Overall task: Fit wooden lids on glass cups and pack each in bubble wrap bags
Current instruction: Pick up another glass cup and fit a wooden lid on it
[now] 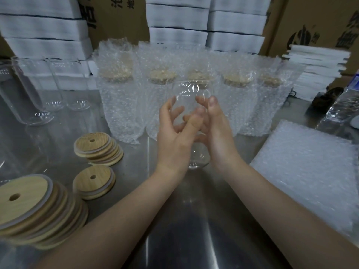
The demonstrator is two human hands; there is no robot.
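Glass cups (29, 90) stand bare at the far left on the steel table (194, 220), and in front of them sit three stacks of wooden lids (25, 206), each lid with a small hole. Over to centre now: the left hand (174, 140) curls round one clear cup (190, 98), thumb laid across its front, fingers showing through the glass. That cup tilts, open mouth away from the person, base nearest the wrists. On its other side the right hand (217, 133) wraps it, thumb up near the rim, palm against the glass. Behind both hands a row of bubble-wrapped cups (120, 105) stands upright, wooden tops showing through. Far right, a flat pile of bubble wrap bags (310, 171) lies on the table.
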